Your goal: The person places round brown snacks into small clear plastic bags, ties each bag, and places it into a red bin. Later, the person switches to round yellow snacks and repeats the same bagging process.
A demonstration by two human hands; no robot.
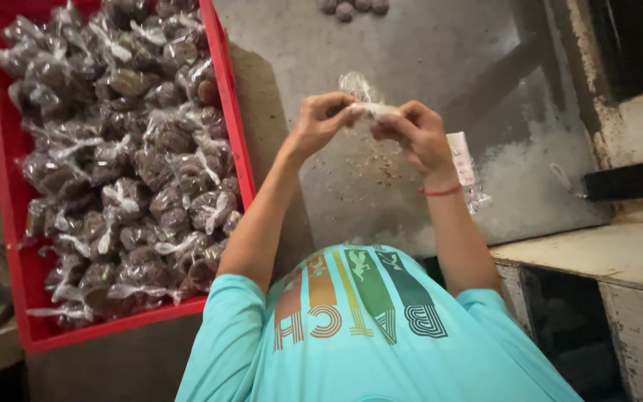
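Note:
Both my hands are raised over a grey metal table (pixel 426 45). My left hand (pixel 318 121) and my right hand (pixel 415 135) pinch a small clear plastic bag (pixel 362 95) between their fingertips, its crinkled top sticking up above them. What is inside the bag is hidden by my fingers. A red thread band circles my right wrist. My turquoise shirt with a striped print fills the bottom of the view.
A red plastic crate (pixel 237 138) at the left is heaped with several clear bags of dark brown balls (pixel 124 149). A few loose brown balls (pixel 353 7) lie at the table's far edge. A stack of clear bags (pixel 464 167) lies by my right wrist. Crumbs dot the tabletop. A worn white ledge (pixel 604 257) stands at right.

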